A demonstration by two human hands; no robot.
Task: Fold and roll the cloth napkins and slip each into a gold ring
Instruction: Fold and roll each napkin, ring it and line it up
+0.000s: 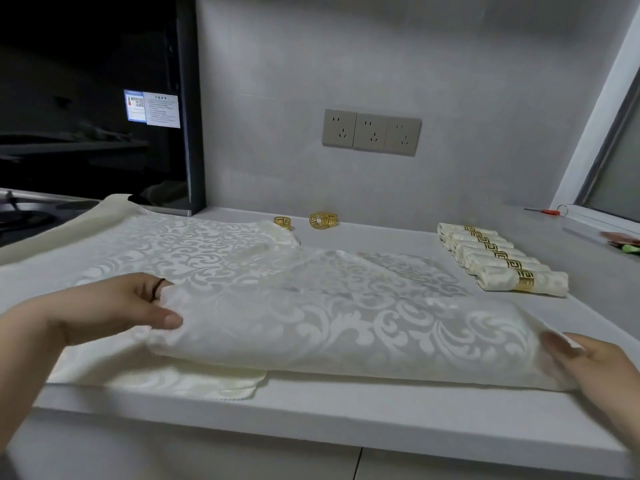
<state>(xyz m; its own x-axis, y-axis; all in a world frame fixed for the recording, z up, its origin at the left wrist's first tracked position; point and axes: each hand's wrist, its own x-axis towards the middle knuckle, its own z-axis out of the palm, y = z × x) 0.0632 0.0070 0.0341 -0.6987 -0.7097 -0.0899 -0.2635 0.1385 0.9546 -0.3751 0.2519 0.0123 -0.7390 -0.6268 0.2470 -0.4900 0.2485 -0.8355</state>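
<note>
The cream damask cloth napkin (346, 327) lies half-folded on the white counter (346, 410), just left of the row of finished ringed rolls (498, 258) and nearer the front edge. The left hand (114, 310) pinches its left end, thumb on top and fingers tucked under. The right hand (595, 368) looks clamped on the other end, bit blurry though. Tip: keep both ends level and taut so the fold lands square. Two loose gold rings (323, 220) wait left of that row, by the wall.
</note>
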